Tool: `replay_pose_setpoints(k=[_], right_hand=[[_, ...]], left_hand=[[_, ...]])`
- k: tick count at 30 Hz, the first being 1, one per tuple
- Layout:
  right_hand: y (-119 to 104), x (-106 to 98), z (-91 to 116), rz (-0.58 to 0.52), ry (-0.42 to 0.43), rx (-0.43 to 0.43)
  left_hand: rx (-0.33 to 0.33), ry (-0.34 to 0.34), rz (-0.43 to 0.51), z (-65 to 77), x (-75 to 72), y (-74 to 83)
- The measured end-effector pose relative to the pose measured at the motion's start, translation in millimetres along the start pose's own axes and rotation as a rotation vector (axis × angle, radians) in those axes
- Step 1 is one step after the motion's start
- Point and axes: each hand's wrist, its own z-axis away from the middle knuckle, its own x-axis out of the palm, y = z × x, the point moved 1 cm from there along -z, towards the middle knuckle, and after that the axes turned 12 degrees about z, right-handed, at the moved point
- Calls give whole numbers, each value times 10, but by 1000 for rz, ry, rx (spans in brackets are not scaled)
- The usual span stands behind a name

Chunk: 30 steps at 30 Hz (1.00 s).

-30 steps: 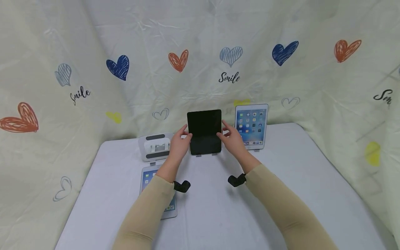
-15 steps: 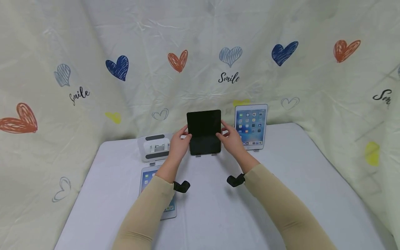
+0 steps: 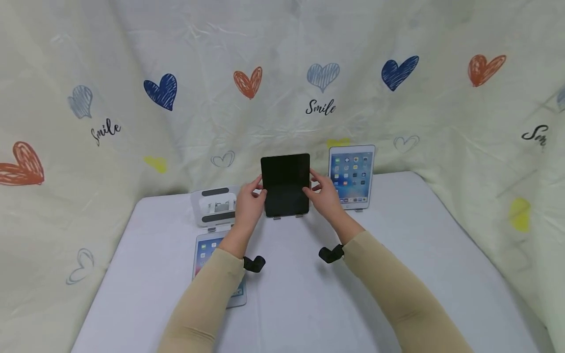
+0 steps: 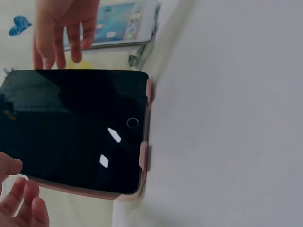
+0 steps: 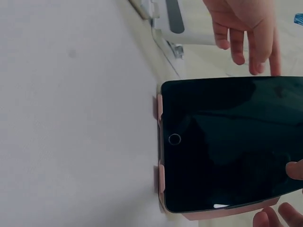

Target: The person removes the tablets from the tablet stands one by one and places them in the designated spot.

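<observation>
I'm watching this from my end, and the person's left hand (image 3: 250, 203) and right hand (image 3: 325, 198) are both holding the black tablet (image 3: 286, 181) by its sides. They're pinching lightly rather than grabbing: thumbs are lying on the front by the edges, fingers are partly bent, with some hanging loose beyond the sides.

The tablet is leaning back between the two hands, and its bottom edge is sitting in both little lips of the pink stand (image 4: 143, 156). I'm calling this one nearly done, letting go being the main bit left. I'm not managing to tell whether its back is resting fully on the stand.

Just right of the right hand, the lit white tablet (image 3: 351, 176) is standing propped up, so I'm counting that as finished.

Just left of the left hand, the white stand (image 3: 218, 216) is showing no tablet on it, though the hand is hiding part of it. Nearer the person than that hand, another white tablet (image 3: 204, 252) is lying flat on the desk (image 3: 291, 284), partly under the left sleeve (image 3: 207, 294). I'm guessing that pair is the leftover job.
</observation>
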Motion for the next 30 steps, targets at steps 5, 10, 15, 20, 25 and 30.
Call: replay_pose_setpoints(k=[5, 10, 15, 20, 25, 30], right_hand=[[54, 19, 5, -24, 31, -51], [127, 75, 15, -37, 82, -107], [191, 137, 23, -6, 121, -155], [235, 170, 28, 14, 155, -176], [274, 188, 17, -28, 206, -197], [299, 211, -4, -71, 222, -195]], left_hand=[[51, 1, -3, -14, -8, -70], [93, 11, 13, -21, 6, -148], [109, 40, 53, -6, 18, -174], [112, 72, 94, 6, 38, -184], [128, 88, 108, 10, 60, -204], [145, 98, 122, 22, 61, -227]])
